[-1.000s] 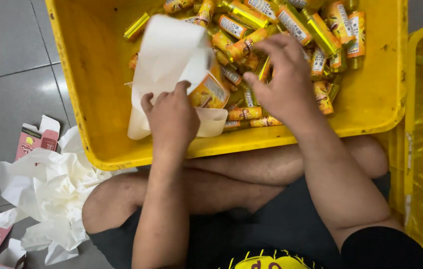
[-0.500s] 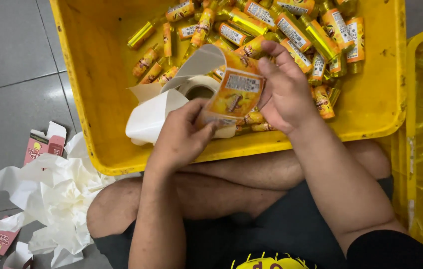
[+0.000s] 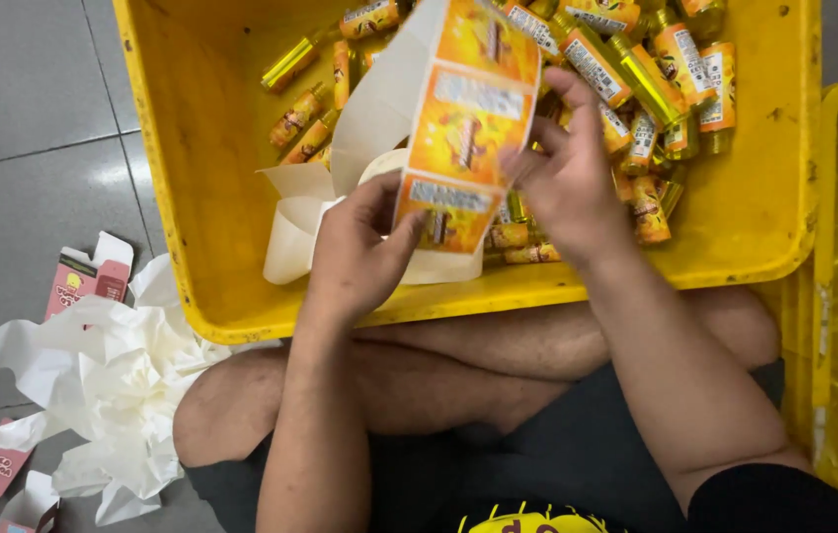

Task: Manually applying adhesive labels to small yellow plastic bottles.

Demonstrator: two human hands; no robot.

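Two hands hold up a long strip of orange and yellow paper stickers (image 3: 463, 128) over the big yellow plastic bin (image 3: 211, 197). The left hand (image 3: 355, 247) pinches the bottom of the strip with thumb and bent fingers. The right hand (image 3: 562, 178) has its fingers curled on the strip's right edge. Many small yellow bottles (image 3: 636, 79) lie in the bin. White crumpled paper (image 3: 113, 385) sits on the floor.
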